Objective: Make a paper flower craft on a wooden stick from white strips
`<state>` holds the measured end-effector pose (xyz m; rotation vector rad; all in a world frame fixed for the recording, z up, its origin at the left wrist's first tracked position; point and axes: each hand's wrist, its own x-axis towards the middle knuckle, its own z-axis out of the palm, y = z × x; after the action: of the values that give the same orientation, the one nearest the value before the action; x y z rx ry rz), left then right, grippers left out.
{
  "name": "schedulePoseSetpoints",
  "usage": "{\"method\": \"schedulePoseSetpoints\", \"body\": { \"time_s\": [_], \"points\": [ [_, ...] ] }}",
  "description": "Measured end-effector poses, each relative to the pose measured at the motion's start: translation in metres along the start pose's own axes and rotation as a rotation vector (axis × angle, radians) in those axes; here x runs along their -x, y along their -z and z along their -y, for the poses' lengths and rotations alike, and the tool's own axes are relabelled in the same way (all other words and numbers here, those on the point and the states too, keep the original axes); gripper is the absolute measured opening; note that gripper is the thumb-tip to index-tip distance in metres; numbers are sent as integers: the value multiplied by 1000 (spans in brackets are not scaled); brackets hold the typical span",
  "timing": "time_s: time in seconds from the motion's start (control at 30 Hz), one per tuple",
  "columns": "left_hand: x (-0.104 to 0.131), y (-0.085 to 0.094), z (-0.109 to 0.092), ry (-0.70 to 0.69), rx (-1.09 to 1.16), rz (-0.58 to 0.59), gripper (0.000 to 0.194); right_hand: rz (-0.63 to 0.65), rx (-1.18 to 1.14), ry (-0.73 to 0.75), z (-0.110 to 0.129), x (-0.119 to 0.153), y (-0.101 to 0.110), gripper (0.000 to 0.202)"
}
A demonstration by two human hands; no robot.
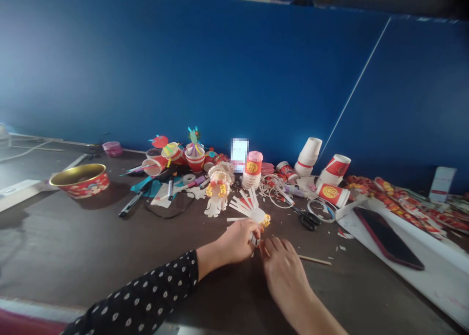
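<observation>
A paper cup cut into white strips (257,213) fans out flat on the dark table, with yellow curled pieces at its right edge. My left hand (242,238) is closed on the near strips of this cut cup. Close beside it, my right hand (283,262) has its fingers bent and pressed together at the near edge of the piece; what its fingertips hold is hidden. A thin wooden stick (315,260) lies to the right of my right hand. Behind the piece stands a stack of paper cups (251,179) with a pink top.
Black scissors (308,220) lie at right, near a white tray (436,271) holding a phone (390,237). A red and gold bowl (82,184) stands at left. Decorated cups, pens, paper scraps and a utility knife (134,202) line the back. White cups (308,156) lean at back right.
</observation>
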<state>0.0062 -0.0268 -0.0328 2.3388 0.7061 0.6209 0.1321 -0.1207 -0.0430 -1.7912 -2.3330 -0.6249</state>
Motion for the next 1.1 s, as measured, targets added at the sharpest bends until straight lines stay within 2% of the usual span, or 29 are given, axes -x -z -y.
{"method": "schedulePoseSetpoints", "body": {
  "time_s": [0.3, 0.5, 0.67, 0.83, 0.97, 1.1],
  "points": [
    [0, 2, -3, 10, -51, 10, 24, 35, -27, -49, -1, -3, 1, 15],
    [1, 6, -7, -25, -54, 49, 11, 54, -45, -60, -4, -6, 2, 16],
    [0, 2, -2, -51, -44, 32, 14, 43, -26, -64, -2, -7, 0, 18],
    [-2, -4, 0, -19, -40, 6, 11, 59, -42, -132, -2, -1, -1, 25],
    [-3, -4, -1, -11, -61, 17, 14, 21, -115, -109, -2, 9, 0, 35],
    [-3, -2, -2, 39, -79, 20, 12, -37, -113, -100, 0, 15, -1, 33]
  ]
}}
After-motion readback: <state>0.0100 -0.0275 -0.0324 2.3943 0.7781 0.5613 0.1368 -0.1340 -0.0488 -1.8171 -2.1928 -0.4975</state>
